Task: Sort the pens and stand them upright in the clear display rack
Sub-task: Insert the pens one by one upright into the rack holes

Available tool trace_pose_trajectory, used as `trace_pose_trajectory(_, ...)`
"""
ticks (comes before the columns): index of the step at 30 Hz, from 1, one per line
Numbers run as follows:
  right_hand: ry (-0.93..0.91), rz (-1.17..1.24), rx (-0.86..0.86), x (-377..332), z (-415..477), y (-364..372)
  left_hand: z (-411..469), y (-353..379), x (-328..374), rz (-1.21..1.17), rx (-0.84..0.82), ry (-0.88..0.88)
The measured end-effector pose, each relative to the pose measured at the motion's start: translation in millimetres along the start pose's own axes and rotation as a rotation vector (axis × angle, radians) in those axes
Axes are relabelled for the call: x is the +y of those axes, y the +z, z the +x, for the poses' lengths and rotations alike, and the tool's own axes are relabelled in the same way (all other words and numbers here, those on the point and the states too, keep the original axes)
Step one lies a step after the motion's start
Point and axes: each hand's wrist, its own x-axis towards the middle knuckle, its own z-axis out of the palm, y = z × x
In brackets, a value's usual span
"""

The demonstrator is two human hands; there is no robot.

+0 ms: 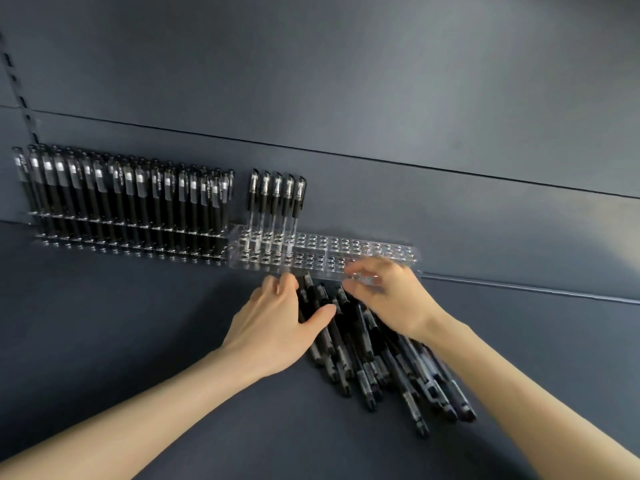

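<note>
A clear display rack (363, 249) with rows of holes stands against the back wall; several black pens (277, 199) stand upright in its left end. Loose black pens (377, 362) lie in a heap on the dark shelf in front of it. My left hand (277, 323) rests flat on the left side of the heap, fingers spread over the pens' upper ends. My right hand (388, 296) hovers over the top of the heap just before the rack, fingers curled and blurred; whether it holds a pen is unclear.
A second rack (131, 237), full of upright black pens, stands to the left against the wall. A slotted shelf upright (17, 88) runs up the far left. The dark shelf surface (121, 323) extends left and right of the heap.
</note>
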Motion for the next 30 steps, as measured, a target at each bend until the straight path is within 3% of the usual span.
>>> trace_pose_trajectory(4, -0.058, -0.053, -0.185, 11.7, -22.5, -1.7, -9.1, 10.4, 18.1, 0.044, 0.074, -0.115)
trace_pose_trajectory(9, -0.055, -0.104, -0.274, 14.9, -29.4, 0.2, -10.4, 10.2, 26.4, -0.062, 0.062, -0.212)
trace_pose_trajectory(21, -0.069, -0.102, -0.238, 20.7, -32.1, 7.7, -5.1, 2.5, 23.4, -0.188, -0.004, -0.309)
trace_pose_trajectory(26, -0.076, -0.105, -0.226, 19.1, -32.4, 7.2, -2.6, 0.1, 18.3, -0.147, 0.032, -0.267)
trace_pose_trajectory(30, -0.092, 0.102, -0.111, 11.2, -27.8, 2.6, -11.6, -5.5, 12.1, -0.407, 0.052, -0.117)
